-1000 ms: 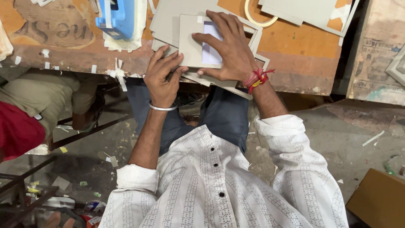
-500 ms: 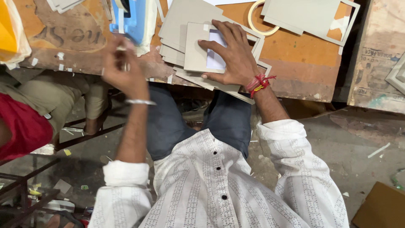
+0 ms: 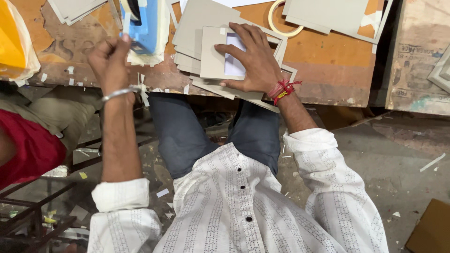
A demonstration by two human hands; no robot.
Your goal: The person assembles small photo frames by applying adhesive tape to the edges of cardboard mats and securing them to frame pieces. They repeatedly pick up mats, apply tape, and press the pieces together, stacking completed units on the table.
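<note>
Right hand (image 3: pixel 251 58) fingers spread flat on grey card frame (image 3: pixel 213 61), left hand (image 3: pixel 110 61) curled

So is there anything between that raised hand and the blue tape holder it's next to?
Nothing visible. The left hand is up beside the blue tape dispenser, with only bare orange table and paper scraps near it. The right hand lies flat on the grey card frame, away from that gap.

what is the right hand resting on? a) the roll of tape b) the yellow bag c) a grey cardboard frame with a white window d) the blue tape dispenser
c: the right hand lies flat on the grey cardboard frame on the table, apart from the roll of tape.
</note>
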